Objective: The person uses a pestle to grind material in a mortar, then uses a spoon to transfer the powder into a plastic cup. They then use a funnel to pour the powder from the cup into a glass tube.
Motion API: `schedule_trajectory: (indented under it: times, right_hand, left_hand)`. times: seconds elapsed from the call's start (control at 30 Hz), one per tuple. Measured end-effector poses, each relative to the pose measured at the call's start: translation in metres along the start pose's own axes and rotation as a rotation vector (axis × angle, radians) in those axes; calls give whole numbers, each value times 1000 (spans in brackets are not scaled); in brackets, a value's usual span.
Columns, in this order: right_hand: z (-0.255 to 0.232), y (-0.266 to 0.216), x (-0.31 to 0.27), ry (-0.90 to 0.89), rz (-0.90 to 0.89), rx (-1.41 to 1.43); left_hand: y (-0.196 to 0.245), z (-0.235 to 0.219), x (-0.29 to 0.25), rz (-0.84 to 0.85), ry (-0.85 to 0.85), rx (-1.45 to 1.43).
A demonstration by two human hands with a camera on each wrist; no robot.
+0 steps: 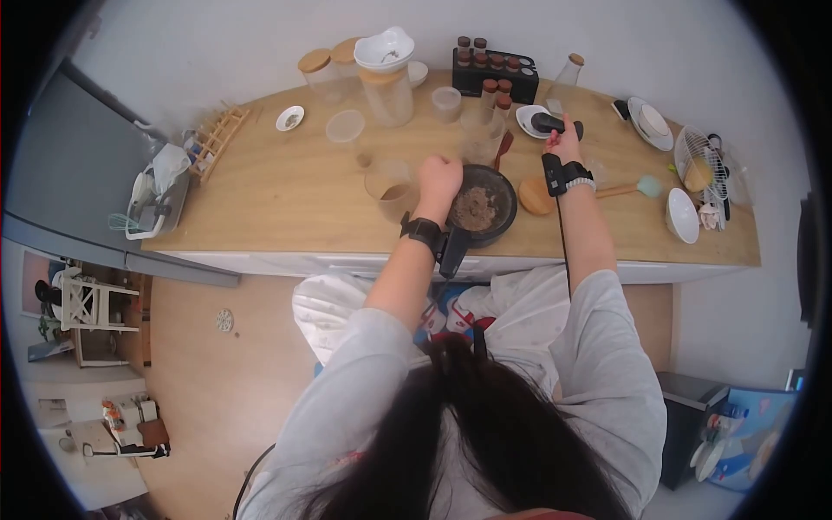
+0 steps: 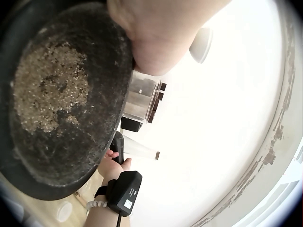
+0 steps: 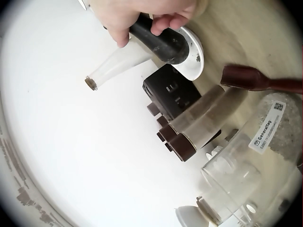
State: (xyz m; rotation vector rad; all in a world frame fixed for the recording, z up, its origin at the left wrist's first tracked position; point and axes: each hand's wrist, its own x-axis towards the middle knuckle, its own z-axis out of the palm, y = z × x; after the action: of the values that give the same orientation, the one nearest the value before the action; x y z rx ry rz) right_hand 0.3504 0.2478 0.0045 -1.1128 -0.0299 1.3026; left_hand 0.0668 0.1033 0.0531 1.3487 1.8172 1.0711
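My left hand (image 1: 440,184) grips the left rim of a dark stone mortar (image 1: 509,206), its fingertips hidden from the left wrist view. Coarse brownish ground seasoning (image 2: 52,87) lies spread over the mortar's bottom. Farther back and to the right, my right hand (image 1: 565,143) holds a black pestle (image 3: 163,42) with fingers curled over it. The pestle's rounded end overlaps a small white dish (image 3: 196,66) that has dark specks on it. A clear glass cup (image 1: 381,180) with brown contents stands just left of my left hand.
Behind the mortar are a dark red spatula (image 3: 244,78), capped tubes (image 3: 182,146) and a black spice rack (image 1: 494,85). A corked glass bottle (image 1: 568,78) stands beside the white dish. Wooden spoon (image 1: 536,197), white bowl (image 1: 682,216) and wire basket (image 1: 700,160) lie to the right.
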Motion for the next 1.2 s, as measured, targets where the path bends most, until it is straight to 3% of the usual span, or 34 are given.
schedule_trajectory:
  times: [0.23,0.43,0.53,0.93,1.03,1.13,1.2]
  right_hand:
    - [-10,7,-4,-129,-78,-62]
    - [-19,9,-30,-284,-68,57]
    - [-23,5,-35,-311,-9,75]
    - [-40,15,-10,-445,-96,46]
    - [-40,12,-15,-441,-46,21]
    - [-39,16,-27,-427,-281,-105]
    - [-38,17,-33,-431,-304,-154]
  left_hand:
    - [-1,4,1,-8,-24,70]
    - [1,4,1,-13,-21,90]
    - [0,5,3,-16,-30,94]
    - [10,-3,-5,3,1,115]
    - [10,-1,-5,10,11,106]
    - [5,1,-3,11,-3,107]
    - [3,2,-1,10,-14,113]
